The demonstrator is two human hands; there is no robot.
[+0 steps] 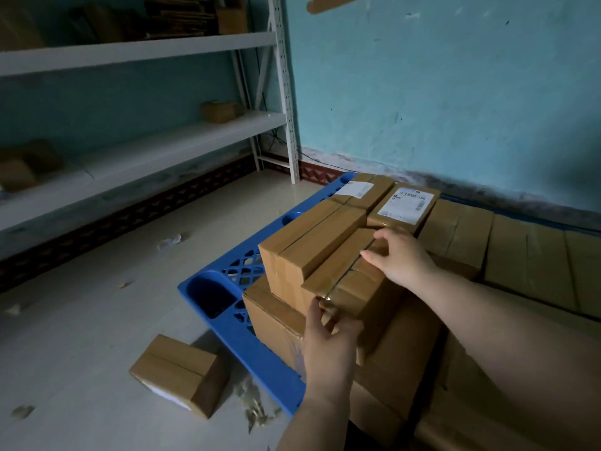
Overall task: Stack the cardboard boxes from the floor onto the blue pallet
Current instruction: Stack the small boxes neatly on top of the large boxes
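A small taped cardboard box [351, 281] lies on top of the stack on the blue pallet [227, 297]. My left hand [328, 343] grips its near end and my right hand [401, 258] presses on its far end. Beside it on the left lies a similar box [309, 242], both resting on a larger box [276, 323]. Two labelled boxes [406, 205] sit behind them. One small box [179, 372] lies on the floor to the left of the pallet's near corner.
A row of larger boxes [520, 262] fills the pallet's right side along the teal wall. White metal shelving [136, 50] with a few boxes runs along the left. Paper scraps [169, 240] and torn cardboard bits [253, 408] litter the pale floor.
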